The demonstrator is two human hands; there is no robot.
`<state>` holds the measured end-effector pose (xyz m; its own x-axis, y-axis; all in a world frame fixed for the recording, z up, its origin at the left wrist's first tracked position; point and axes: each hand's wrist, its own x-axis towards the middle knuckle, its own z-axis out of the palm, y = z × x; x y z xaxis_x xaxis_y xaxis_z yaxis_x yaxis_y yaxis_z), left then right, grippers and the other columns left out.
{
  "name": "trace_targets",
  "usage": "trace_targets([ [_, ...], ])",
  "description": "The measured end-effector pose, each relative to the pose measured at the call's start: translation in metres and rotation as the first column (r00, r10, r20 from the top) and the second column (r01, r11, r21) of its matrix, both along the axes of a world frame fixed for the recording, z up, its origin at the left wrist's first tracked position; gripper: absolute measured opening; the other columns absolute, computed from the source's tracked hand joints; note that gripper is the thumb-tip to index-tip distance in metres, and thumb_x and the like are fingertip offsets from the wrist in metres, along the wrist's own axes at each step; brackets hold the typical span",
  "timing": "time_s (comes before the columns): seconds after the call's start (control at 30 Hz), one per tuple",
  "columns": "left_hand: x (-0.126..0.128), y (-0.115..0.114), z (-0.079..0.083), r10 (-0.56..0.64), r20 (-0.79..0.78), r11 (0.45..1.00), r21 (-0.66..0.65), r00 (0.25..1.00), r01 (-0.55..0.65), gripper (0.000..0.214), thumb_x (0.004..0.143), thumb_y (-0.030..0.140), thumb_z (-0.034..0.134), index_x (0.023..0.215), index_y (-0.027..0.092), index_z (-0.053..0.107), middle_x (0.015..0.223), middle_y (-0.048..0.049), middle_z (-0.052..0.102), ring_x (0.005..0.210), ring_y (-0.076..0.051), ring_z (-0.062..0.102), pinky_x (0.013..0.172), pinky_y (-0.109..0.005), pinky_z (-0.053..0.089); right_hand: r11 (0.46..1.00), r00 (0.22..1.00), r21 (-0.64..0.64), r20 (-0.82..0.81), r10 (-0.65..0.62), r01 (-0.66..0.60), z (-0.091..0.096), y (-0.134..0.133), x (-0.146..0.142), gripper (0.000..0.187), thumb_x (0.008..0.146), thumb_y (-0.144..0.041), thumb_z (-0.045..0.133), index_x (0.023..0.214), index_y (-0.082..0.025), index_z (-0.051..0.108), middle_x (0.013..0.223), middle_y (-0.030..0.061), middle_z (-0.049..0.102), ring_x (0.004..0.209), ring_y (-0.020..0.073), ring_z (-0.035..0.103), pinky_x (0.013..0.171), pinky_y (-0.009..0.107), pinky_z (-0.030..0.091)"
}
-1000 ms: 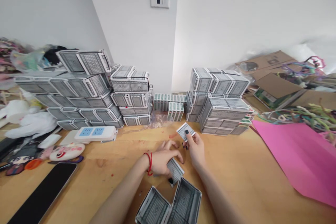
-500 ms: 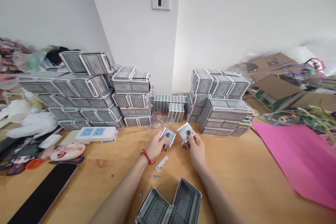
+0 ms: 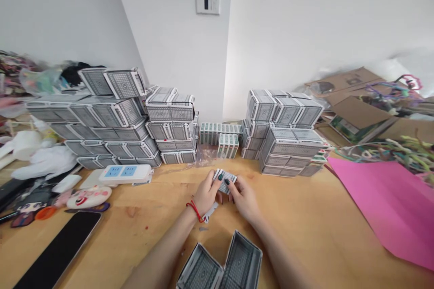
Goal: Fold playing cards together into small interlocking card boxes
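Note:
Grey patterned playing cards (image 3: 225, 181) are pinched between my two hands above the table. My left hand (image 3: 207, 192), with a red string at the wrist, grips their left side, thumb on top. From the right, my right hand (image 3: 244, 196) closes on the other side, its thumb also on the patterned face. How many cards overlap there I cannot tell. A loose white card strip (image 3: 210, 211) lies under my left hand, partly hidden by it. Between my forearms stand two open-topped boxes made of cards (image 3: 239, 259), at the near edge of view.
Stacked card blocks rise at the left (image 3: 111, 113) and right (image 3: 291, 144). Small green-white card boxes (image 3: 228, 146) stand between them. A power strip (image 3: 127, 174), a phone (image 3: 61, 253) and small items lie left. Pink paper (image 3: 383, 207) and an open cardboard box (image 3: 361, 119) are at right.
My hands have come together from either side. The cards each hand held apart now meet and overlap between them. My left wrist now covers part of the loose strip.

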<state>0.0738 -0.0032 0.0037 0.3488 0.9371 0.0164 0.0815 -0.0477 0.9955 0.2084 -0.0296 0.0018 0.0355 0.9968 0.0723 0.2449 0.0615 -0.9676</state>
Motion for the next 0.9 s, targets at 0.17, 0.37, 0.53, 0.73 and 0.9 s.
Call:
trace_targets([
  [0.17, 0.000, -0.003, 0.002, -0.013, -0.071, 0.999, 0.043, 0.997, 0.016, 0.025, 0.085, 0.042, 0.029, 0.089, 0.020, 0.039, 0.047, 0.0058, 0.050, 0.037, -0.011, 0.050, 0.036, -0.020, 0.036, 0.999, 1.000, 0.040, -0.010, -0.004, 0.004, 0.005, -0.002, 0.000, 0.034, 0.085, -0.050, 0.028, 0.070, -0.022, 0.039, 0.050, -0.0054, 0.046, 0.047, 0.0122, 0.046, 0.048, 0.022, 0.036],
  [0.37, -0.001, -0.004, 0.002, 0.030, -0.262, 0.979, 0.204, 0.965, 0.025, 0.026, 0.086, 0.039, 0.029, 0.084, 0.018, 0.045, 0.044, 0.0050, 0.048, 0.040, -0.011, 0.049, 0.044, -0.021, 0.037, 0.998, 0.997, 0.029, 0.060, -0.055, 0.053, 0.002, -0.002, 0.001, 0.035, 0.083, -0.051, 0.030, 0.066, -0.021, 0.039, 0.051, -0.0049, 0.041, 0.047, 0.0118, 0.041, 0.046, 0.022, 0.032],
  [0.53, 0.002, -0.003, 0.001, 0.286, -0.364, 0.906, 0.403, 0.886, -0.127, 0.031, 0.087, 0.035, 0.025, 0.076, 0.017, 0.048, 0.058, -0.0009, 0.055, 0.052, -0.012, 0.052, 0.050, -0.022, 0.036, 0.998, 0.999, 0.044, 0.029, -0.041, 0.040, 0.000, -0.006, -0.007, 0.036, 0.082, -0.050, 0.033, 0.062, -0.020, 0.039, 0.051, -0.0051, 0.039, 0.046, 0.0105, 0.039, 0.045, 0.021, 0.031],
  [0.73, 0.020, -0.008, 0.002, 0.323, -0.349, 0.881, 0.452, 0.880, -0.144, 0.030, 0.086, 0.031, 0.025, 0.070, 0.018, 0.047, 0.057, -0.0014, 0.053, 0.051, -0.012, 0.051, 0.047, -0.022, 0.033, 0.973, 0.969, 0.041, -0.118, -0.219, 0.225, -0.002, -0.007, -0.016, 0.034, 0.084, -0.048, 0.029, 0.071, -0.020, 0.042, 0.057, -0.0032, 0.046, 0.048, 0.0110, 0.043, 0.045, 0.022, 0.035],
  [0.9, 0.027, -0.011, 0.006, 0.329, -0.176, 0.919, 0.286, 0.928, -0.272, 0.034, 0.084, 0.039, 0.029, 0.067, 0.017, 0.048, 0.056, -0.0010, 0.054, 0.050, -0.012, 0.051, 0.045, -0.021, 0.036, 0.966, 0.952, 0.056, -0.193, -0.238, 0.253, 0.003, -0.004, -0.020, 0.035, 0.082, -0.050, 0.035, 0.065, -0.020, 0.042, 0.056, -0.0028, 0.046, 0.048, 0.0105, 0.044, 0.045, 0.021, 0.037],
])
